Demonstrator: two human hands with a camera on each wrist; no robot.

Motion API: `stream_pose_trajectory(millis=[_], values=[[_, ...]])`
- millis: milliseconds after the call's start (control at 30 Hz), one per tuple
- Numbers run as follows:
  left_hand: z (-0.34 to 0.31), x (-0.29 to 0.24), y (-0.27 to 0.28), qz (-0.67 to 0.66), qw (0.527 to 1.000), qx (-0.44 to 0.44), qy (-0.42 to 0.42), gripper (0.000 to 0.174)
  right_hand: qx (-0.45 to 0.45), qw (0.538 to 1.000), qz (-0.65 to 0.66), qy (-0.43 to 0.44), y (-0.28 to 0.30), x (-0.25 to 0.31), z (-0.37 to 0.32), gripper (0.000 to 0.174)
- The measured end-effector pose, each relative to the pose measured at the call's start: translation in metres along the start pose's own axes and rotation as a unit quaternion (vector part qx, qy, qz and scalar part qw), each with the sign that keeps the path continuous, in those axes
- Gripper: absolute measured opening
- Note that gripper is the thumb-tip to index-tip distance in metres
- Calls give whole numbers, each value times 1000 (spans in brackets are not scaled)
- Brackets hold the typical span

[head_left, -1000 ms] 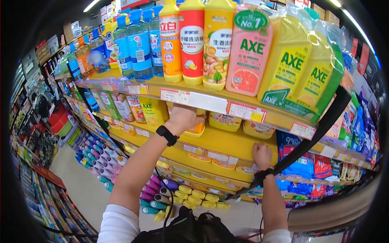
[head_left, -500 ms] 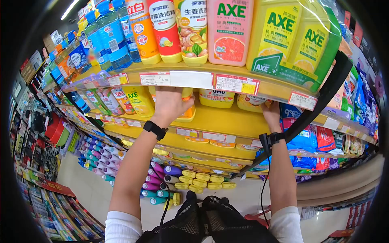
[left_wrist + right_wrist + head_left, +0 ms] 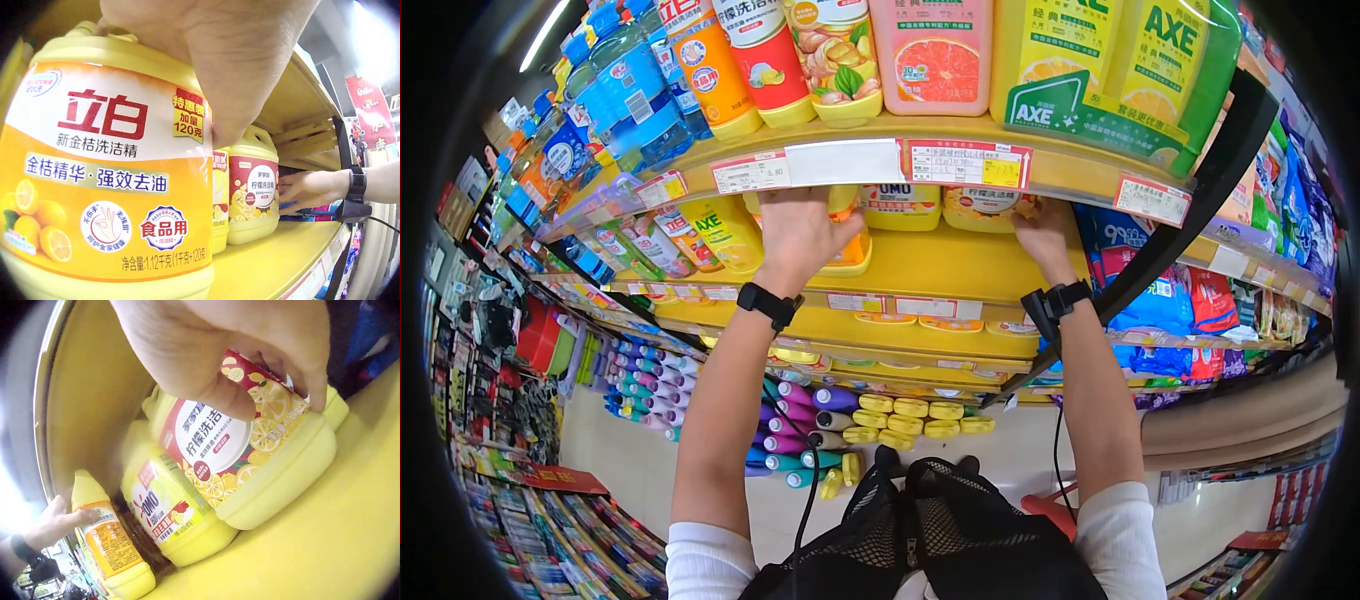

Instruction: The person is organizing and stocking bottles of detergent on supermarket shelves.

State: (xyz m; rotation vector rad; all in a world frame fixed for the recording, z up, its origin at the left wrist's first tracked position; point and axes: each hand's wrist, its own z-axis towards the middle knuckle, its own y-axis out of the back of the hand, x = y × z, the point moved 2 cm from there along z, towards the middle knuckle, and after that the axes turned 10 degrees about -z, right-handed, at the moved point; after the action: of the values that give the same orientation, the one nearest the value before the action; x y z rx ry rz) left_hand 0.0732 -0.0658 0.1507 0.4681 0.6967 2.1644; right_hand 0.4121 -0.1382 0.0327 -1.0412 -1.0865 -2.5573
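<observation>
On the shelf under the price labels, my left hand (image 3: 802, 238) grips the top of an orange-labelled jug (image 3: 855, 250). In the left wrist view the left hand (image 3: 219, 56) covers its top, thumb down the side of the jug (image 3: 106, 187). My right hand (image 3: 1045, 240) holds the right side of a lemon-labelled jug (image 3: 978, 208). The right wrist view shows the right hand (image 3: 237, 356) with its thumb on the front of this jug (image 3: 219, 440) and fingers round the far side. Between the two stands a yellow OMO jug (image 3: 162, 500). Both held jugs stand on the shelf.
The upper shelf edge (image 3: 840, 165) with price labels overhangs both hands. Bottles, including a pink one (image 3: 930, 60), stand above it. A black post (image 3: 1200, 170) slants beside the right arm; colourful bags (image 3: 1160, 300) lie beyond. Bottles (image 3: 650, 380) stand on the floor.
My right hand has risen from the bare shelf front to the lemon-labelled jug. My left hand stays on the orange-labelled jug. The head view has tilted further down.
</observation>
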Motion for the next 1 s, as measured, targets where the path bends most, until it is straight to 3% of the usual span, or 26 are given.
stream_pose_trajectory(millis=[500,700,800,1000], values=[[-4,6,-10,57,998,27,11,73,37,998,41,14,-51,73,-20,80],[-2,-2,-7,93,995,22,5,73,76,996,25,29,-36,70,-48,80],[1,-13,-6,84,996,26,2,70,86,996,31,-26,-32,58,-74,76],[16,-58,-10,24,999,31,-22,62,126,992,30,12,-6,57,-105,76]])
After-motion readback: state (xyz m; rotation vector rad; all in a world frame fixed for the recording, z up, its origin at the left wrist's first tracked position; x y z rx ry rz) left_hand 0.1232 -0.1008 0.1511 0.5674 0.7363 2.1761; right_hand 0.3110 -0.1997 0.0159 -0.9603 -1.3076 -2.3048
